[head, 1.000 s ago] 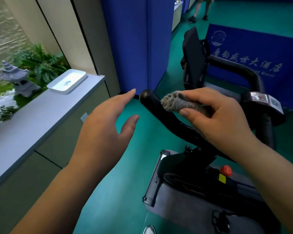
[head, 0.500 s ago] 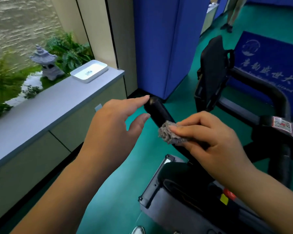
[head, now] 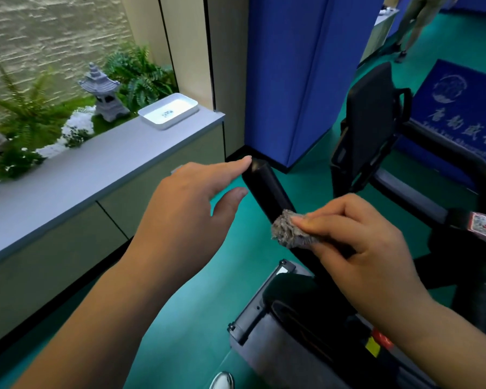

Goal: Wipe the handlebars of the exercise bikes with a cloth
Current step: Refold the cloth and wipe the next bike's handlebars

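Right hand: gripping a grey cloth and pressing it round the black handlebar, part-way down the bar, near side. Left hand: fingers straight and spread, forefinger reaching to the bar's far end cap, holding nothing. Step in hand, as judged: wiping the left grip. Next move is likely calling for steadying the tip while running the cloth along. Against a second ago: cloth is sitting lower on the bar; left hand is lying closer to the tip.
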The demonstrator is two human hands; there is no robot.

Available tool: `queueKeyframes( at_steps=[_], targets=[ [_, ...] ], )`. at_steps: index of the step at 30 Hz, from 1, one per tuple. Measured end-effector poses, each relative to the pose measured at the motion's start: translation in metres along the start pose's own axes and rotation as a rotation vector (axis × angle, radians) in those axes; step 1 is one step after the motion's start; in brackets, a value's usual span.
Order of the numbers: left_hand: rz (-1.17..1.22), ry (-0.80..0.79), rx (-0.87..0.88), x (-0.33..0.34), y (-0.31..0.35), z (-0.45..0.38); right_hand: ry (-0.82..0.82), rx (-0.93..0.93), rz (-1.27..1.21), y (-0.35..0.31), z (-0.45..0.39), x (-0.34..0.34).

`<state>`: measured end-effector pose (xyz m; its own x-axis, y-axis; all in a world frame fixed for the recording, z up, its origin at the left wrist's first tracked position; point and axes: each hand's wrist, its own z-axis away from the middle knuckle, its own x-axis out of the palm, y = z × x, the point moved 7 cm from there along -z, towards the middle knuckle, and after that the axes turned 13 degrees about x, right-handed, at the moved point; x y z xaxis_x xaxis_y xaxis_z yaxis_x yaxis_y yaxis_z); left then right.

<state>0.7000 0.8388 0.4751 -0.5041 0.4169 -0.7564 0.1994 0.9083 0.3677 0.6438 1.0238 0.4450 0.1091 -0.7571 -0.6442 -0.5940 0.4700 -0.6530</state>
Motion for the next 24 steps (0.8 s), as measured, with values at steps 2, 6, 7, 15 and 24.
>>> queueKeyframes(
  at_steps=[2,6,7,15,24],
  targets=[
    [-0.004,-0.016,-0.007,0.0,0.0,-0.001,0.019,0.007,-0.02,-0.008,-0.012,0.0],
    [-0.039,-0.034,0.001,-0.002,0.0,-0.004,0.137,0.005,-0.014,-0.031,-0.041,0.002],
    [-0.04,-0.033,0.001,-0.001,0.0,-0.004,0.145,0.025,-0.003,-0.032,-0.043,0.003],
    [-0.022,0.037,0.019,-0.003,0.0,-0.006,-0.003,0.377,0.017,-0.002,-0.015,-0.002],
    [-0.017,0.022,0.034,-0.005,0.003,-0.009,-0.126,0.478,0.112,-0.001,-0.036,0.011]
  ],
)
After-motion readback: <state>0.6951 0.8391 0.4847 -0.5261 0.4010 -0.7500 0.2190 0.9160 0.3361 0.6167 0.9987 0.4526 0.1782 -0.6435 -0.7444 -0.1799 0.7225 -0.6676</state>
